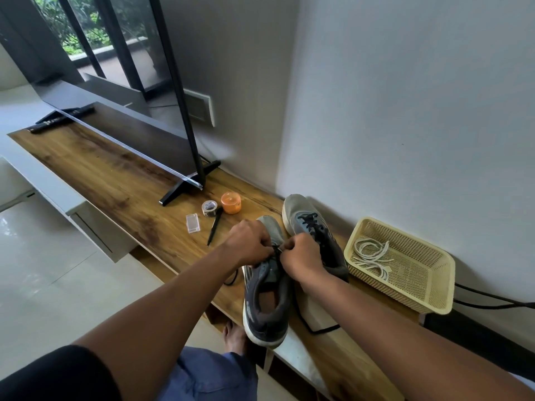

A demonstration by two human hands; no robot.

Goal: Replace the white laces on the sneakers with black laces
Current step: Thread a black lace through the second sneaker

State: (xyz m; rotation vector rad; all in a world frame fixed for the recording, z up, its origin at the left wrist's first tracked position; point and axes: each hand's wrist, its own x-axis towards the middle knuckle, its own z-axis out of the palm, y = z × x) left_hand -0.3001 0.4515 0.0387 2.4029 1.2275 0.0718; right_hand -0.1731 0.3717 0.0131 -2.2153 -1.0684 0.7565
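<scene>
We are working both hands together over the near sneaker (pixel 267 296), which is lying on the wooden cabinet top (pixel 121 180) with its heel toward us. Our left hand (pixel 249 244) and right hand (pixel 304 257) are curling their fingers round the black lace (pixel 277 250) at the eyelets, pinching it between them. Loose ends of that lace are trailing off either side of the shoe. The far sneaker (pixel 312 230), just right of it, is already wearing a black lace. The white laces (pixel 372 256) are lying in the cream basket (pixel 428 296) to the right. To the left, a pen (pixel 214 228), tape roll (pixel 209 208), orange tub (pixel 231 203) and small clear box (pixel 193 223) are sitting near the TV stand foot (pixel 185 186).
</scene>
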